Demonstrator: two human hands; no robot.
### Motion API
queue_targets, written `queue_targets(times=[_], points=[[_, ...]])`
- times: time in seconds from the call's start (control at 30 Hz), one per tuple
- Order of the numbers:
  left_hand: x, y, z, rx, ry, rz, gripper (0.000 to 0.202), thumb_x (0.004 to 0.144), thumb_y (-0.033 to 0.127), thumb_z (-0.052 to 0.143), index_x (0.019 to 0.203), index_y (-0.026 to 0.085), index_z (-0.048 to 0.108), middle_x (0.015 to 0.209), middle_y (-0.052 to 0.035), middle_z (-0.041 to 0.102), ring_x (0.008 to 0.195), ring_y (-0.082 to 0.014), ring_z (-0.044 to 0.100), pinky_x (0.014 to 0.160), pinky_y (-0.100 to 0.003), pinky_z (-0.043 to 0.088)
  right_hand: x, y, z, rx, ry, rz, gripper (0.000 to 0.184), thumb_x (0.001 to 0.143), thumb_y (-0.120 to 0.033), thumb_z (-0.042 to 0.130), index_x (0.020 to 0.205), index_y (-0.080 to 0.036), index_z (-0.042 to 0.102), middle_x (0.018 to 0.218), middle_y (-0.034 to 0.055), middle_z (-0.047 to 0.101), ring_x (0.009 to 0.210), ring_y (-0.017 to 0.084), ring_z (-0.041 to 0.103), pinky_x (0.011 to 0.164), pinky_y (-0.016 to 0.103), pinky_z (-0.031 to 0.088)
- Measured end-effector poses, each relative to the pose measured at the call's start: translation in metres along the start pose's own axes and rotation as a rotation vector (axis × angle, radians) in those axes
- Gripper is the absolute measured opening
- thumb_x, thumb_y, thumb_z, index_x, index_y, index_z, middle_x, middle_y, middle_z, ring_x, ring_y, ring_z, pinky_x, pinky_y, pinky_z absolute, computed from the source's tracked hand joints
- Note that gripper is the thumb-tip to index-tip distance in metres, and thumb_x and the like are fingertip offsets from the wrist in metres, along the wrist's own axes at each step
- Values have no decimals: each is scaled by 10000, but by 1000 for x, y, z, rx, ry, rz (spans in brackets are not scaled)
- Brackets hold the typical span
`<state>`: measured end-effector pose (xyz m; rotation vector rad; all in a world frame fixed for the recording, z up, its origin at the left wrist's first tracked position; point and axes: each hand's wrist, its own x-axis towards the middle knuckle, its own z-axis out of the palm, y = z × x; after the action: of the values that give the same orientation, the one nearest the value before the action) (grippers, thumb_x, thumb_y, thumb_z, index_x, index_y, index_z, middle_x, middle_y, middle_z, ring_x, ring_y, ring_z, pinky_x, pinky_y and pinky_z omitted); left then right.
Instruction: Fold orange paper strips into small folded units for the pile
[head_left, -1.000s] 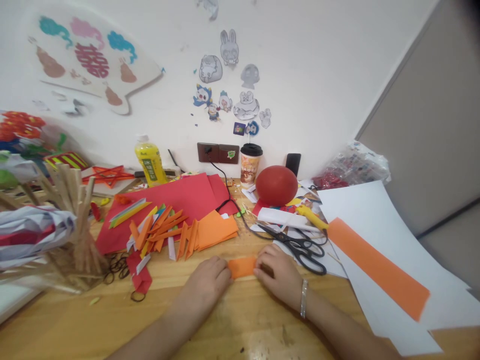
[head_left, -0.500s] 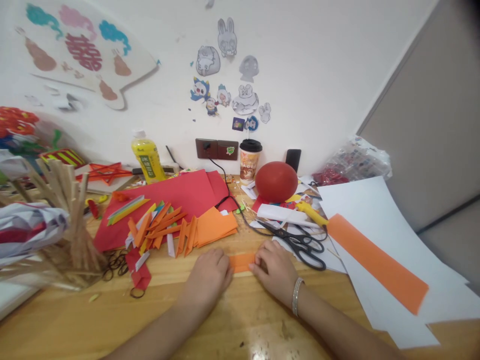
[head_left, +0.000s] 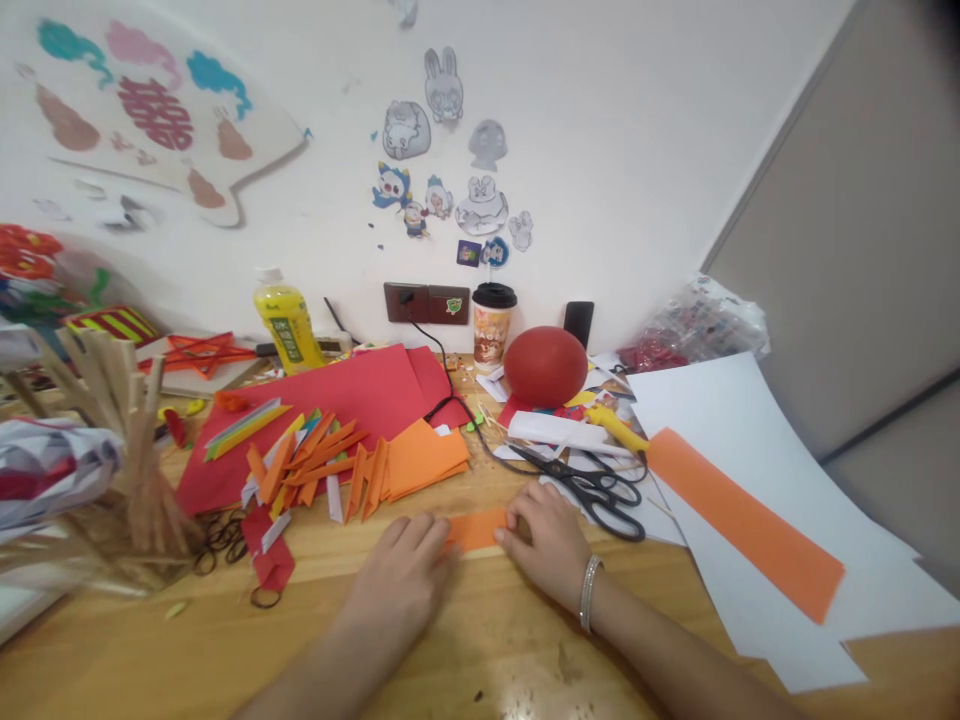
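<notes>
A small orange paper piece (head_left: 478,529) lies on the wooden table between my hands. My left hand (head_left: 405,572), slightly blurred, rests over its left end with bent fingers; the fingertips are partly hidden. At the right end, my right hand (head_left: 546,545) pinches the paper between thumb and curled fingers. Just beyond my hands sits a stack of orange paper sheets (head_left: 426,458). Folded orange paper pieces (head_left: 319,455) lie in a pile left of that stack. Black scissors (head_left: 589,488) rest beyond my right hand.
A long orange strip (head_left: 742,520) lies on white sheets (head_left: 780,470) at the right. Red paper (head_left: 360,385), a yellow bottle (head_left: 289,325), a lidded cup (head_left: 493,325) and a red balloon (head_left: 545,366) stand or lie farther back. Wooden sticks (head_left: 139,430) fill a container at left.
My left hand has shifted a little left and toward me along the paper, its fingers more spread over the end. My right hand stays at the other end. The view has turned slightly.
</notes>
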<state>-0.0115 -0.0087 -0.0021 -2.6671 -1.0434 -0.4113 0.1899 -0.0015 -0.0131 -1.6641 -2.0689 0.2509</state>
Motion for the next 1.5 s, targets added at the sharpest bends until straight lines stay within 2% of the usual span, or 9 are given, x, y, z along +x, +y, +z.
queue_targets(times=[0.3, 0.43, 0.57, 0.8, 0.97, 1.1, 1.3, 1.4, 1.5], points=[[-7, -6, -6, 82, -98, 2, 194, 831, 70, 496, 853, 191, 647, 841, -50, 589, 774, -208, 482, 670, -327, 361, 1, 1, -7, 58, -60, 17, 100, 723, -174, 649, 688, -182, 555, 807, 10, 548, 806, 180, 468, 700, 287, 330], [-7, -6, -4, 58, -66, -28, 172, 821, 95, 519, 845, 200, 654, 804, -50, 586, 760, -207, 481, 651, -323, 369, 1, 9, -14, 116, -83, -1, 157, 715, -141, 646, 853, -190, 588, 907, 26, 564, 884, 194, 477, 775, 316, 363], [-8, -6, -2, 0, -75, -60, 149, 788, 92, 550, 826, 192, 654, 796, -49, 595, 735, -209, 481, 643, -331, 379, 0, 15, -18, 134, -88, -148, 231, 744, -166, 634, 968, -217, 614, 980, 45, 549, 935, 204, 464, 797, 327, 373], [-6, -2, -5, -75, -65, -172, 137, 795, 210, 554, 863, 152, 657, 834, -82, 598, 805, -250, 499, 725, -407, 428, -8, 4, -23, 113, -111, -397, 70, 786, -243, 603, 814, -184, 629, 866, 46, 567, 822, 188, 475, 716, 327, 372], [-14, -2, 10, -57, 28, -145, 465, 762, 470, 606, 1076, 127, 605, 1068, -140, 585, 1002, -316, 476, 860, -469, 398, -17, -10, -17, 272, -215, -558, 74, 790, -247, 582, 809, -194, 630, 841, 31, 570, 801, 159, 495, 727, 291, 397], [-16, -4, 22, -97, -33, 0, 697, 697, 617, 610, 1221, 169, 507, 1179, -170, 547, 1081, -347, 465, 868, -489, 404, -18, -14, -16, 311, -174, -664, 159, 836, -260, 481, 752, -196, 599, 791, 29, 595, 747, 155, 495, 711, 297, 400], [-10, -20, 14, -111, 74, 161, 879, 618, 627, 671, 1300, 141, 404, 1179, -195, 543, 1102, -356, 461, 883, -509, 399, -7, 3, -26, 124, -144, -607, 313, 828, -197, 473, 1134, -189, 539, 1154, 70, 586, 1018, 201, 483, 880, 344, 377], [-7, -32, -2, -63, 152, 182, 675, 750, 590, 568, 1251, 153, 451, 1132, -158, 574, 1070, -315, 486, 854, -459, 430, -3, 11, -24, -10, -129, -649, 233, 825, -251, 525, 1046, -205, 584, 1106, 46, 616, 976, 198, 497, 861, 346, 371], [-3, -34, -12, -13, 234, 176, 300, 903, 389, 465, 1070, 160, 564, 991, -103, 616, 972, -257, 531, 802, -400, 450, -2, 13, -22, -164, -32, -605, 143, 811, -309, 590, 879, -187, 616, 932, 50, 643, 863, 190, 513, 817, 351, 367]])
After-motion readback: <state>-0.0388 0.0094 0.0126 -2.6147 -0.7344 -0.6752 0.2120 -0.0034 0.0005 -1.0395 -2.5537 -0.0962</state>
